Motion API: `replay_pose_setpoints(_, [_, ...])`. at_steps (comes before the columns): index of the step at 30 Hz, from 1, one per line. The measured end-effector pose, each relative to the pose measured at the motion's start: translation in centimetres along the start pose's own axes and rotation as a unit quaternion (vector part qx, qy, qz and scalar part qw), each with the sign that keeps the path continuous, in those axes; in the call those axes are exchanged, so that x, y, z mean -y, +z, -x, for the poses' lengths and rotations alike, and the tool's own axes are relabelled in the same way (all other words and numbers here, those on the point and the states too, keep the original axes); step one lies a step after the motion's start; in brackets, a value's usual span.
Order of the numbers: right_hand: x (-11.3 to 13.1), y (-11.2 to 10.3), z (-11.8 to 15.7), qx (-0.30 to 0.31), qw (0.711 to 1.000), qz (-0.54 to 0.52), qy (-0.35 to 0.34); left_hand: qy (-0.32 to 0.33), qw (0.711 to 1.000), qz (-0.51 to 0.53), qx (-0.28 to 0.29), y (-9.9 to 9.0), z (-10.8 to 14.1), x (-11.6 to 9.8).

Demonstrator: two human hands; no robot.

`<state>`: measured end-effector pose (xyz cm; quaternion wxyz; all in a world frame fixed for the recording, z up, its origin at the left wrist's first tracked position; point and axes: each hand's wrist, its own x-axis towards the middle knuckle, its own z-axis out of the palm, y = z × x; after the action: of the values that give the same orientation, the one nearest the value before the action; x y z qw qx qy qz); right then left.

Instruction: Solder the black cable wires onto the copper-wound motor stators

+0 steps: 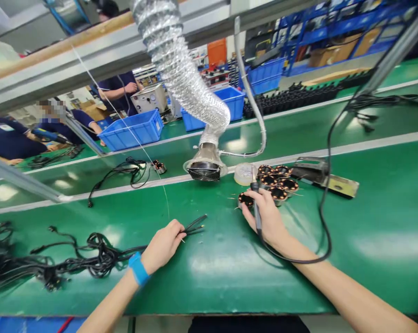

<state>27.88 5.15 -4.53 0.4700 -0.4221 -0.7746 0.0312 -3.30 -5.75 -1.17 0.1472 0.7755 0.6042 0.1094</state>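
Observation:
My left hand [163,246], with a blue band at the wrist, is closed around black power cables [194,227]; their stripped ends stick out past the fingertips to the right. In my right hand [269,221] a soldering iron [256,209] is gripped, its tip pointing away from me and its cord looping back over the forearm. Fingers of that hand also reach a single motor stator [245,199] with copper windings; whether they grip it is hard to tell. Just beyond, several more stators [278,193] stand in a cluster beside a round translucent container [243,175].
A tangle of black cables [101,259] covers the bench's left side. An exhaust hose [191,78] with a fan [204,171] hangs low in the middle. A metal holder [341,185] lies right of the stators. Blue bins [132,132] and co-workers are across the bench.

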Motion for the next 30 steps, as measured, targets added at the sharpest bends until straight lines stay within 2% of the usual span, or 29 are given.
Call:
replay_pose_setpoints(3, [0.1, -0.1, -0.1, 0.016, 1.0, -0.019, 0.015, 0.021, 0.997, 0.052, -0.053, 1.1, -0.7, -0.9])
replay_pose_setpoints(7, [0.1, -0.5, 0.0, 0.031, 0.998, -0.041, 0.027, 0.048, 0.992, 0.09, -0.071, 2.4, -1.6, -2.4])
replay_pose_setpoints(10, [0.1, -0.8, 0.0, 0.038, 0.997, -0.059, 0.032, 0.037, 0.986, 0.098, -0.132, 2.3, -1.3, -2.7])
replay_pose_setpoints(12, [0.0, -1.0, 0.0, 0.044, 0.996, -0.069, 0.034, 0.036, 0.984, 0.093, -0.145, 2.0, -0.4, -2.7])
replay_pose_setpoints(17, [-0.1, -1.1, 0.0, 0.059, 0.993, -0.092, 0.041, 0.063, 0.998, 0.029, 0.009, 2.0, 2.4, -2.8])
replay_pose_setpoints(20, [-0.1, -1.1, 0.1, 0.064, 0.992, -0.102, 0.04, 0.037, 0.996, 0.078, 0.038, 1.7, 2.5, -3.2])
replay_pose_setpoints(22, [0.1, -1.1, 0.1, 0.066, 0.992, -0.105, 0.038, 0.015, 0.987, 0.153, 0.047, 1.1, 1.4, -3.6])
replay_pose_setpoints(24, [0.5, -1.0, 0.2, 0.075, 0.99, -0.111, 0.037, -0.018, 0.974, 0.226, 0.03, 0.5, -0.5, -4.0])
replay_pose_setpoints(27, [1.5, -0.6, 0.2, 0.091, 0.988, -0.121, 0.032, -0.086, 0.947, 0.305, -0.048, 0.1, -4.5, -4.5])
replay_pose_setpoints(30, [2.4, -0.4, -0.1, 0.112, 0.986, -0.125, 0.021, -0.131, 0.914, 0.368, -0.109, 0.7, -8.4, -4.7])
